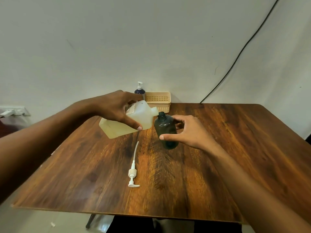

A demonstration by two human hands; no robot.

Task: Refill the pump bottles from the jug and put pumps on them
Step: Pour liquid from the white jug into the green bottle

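While the jug (129, 121) is tipped spout-first toward 3 o'clock, the left hand (117, 108) has its grip clamped over the jug's upper body, thumb on the near face and fingers over the top, which looks chosen for tilt control rather than for carrying. The spout sits just beside the open mouth of the dark bottle (165, 130), coming in from its 10 o'clock, slightly above the rim. I can't tell if liquid is flowing. The right hand (186, 132) grips the dark bottle mid-body, thumb in front and fingers curled round the back, probably to steady it against a knock from the spout. The bottle is mid-tabletop (218, 148), and its base looks to be resting on the wood. I'd call this the start of the pour for this bottle. The narrow neck means a spill if the spout drifts. The loose pump (133, 172) lies flat at the bottle's 7 o'clock, tube toward 12 and nozzle toward 6, parked near and out of the pour line, ready for fitting. At the tabletop's 12 o'clock edge, against the wall, a pumped bottle (140, 91) stands just beside a basket (158, 100), apparently done.
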